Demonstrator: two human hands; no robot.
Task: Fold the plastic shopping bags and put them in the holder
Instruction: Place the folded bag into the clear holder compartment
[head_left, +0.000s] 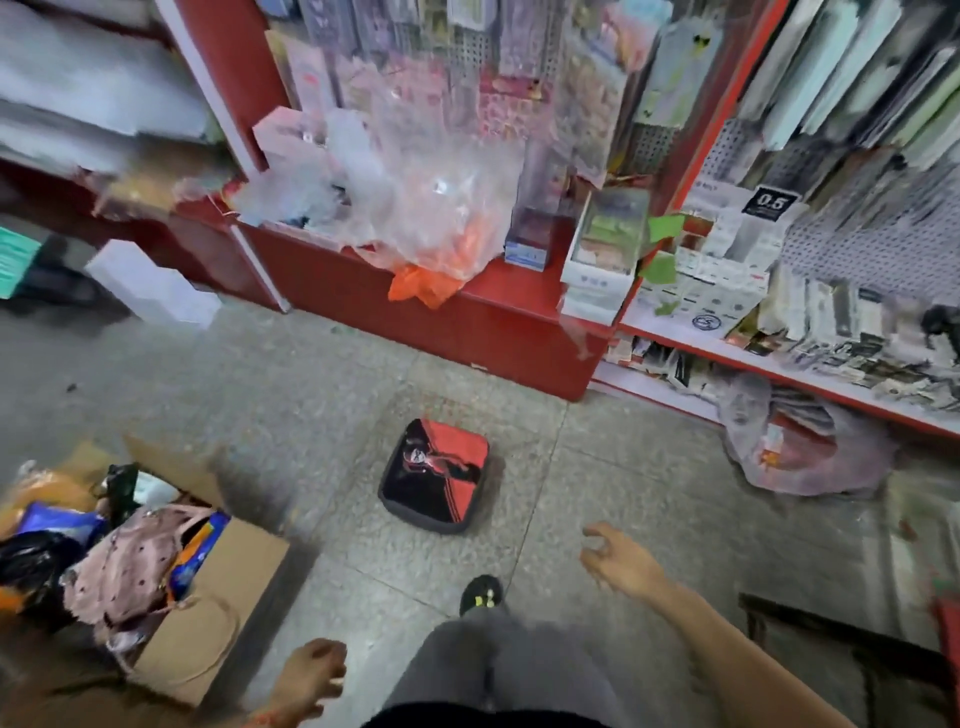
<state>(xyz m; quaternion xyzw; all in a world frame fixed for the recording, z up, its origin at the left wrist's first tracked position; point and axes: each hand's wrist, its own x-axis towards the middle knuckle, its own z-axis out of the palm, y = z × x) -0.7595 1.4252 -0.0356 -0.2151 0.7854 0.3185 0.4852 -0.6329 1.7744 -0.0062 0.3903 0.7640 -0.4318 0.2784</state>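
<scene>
Over the floor (260, 389), both arms held forward: right hand (618, 561) ahead, fingers loosely curled, empty; left hand (311, 670) low beside box (218, 597), also empty. Bags (405, 208) piled on red shelf (493, 296).

bare floor (322, 395) open ahead, red-black cushion (435, 475) mid-floor, cardboard box (218, 587) left, red shelves (467, 317) behind

Shop floor (311, 395) ahead.
I see a red-and-black cushion (435, 475) lying on it, before the red shelf base (467, 322).
</scene>
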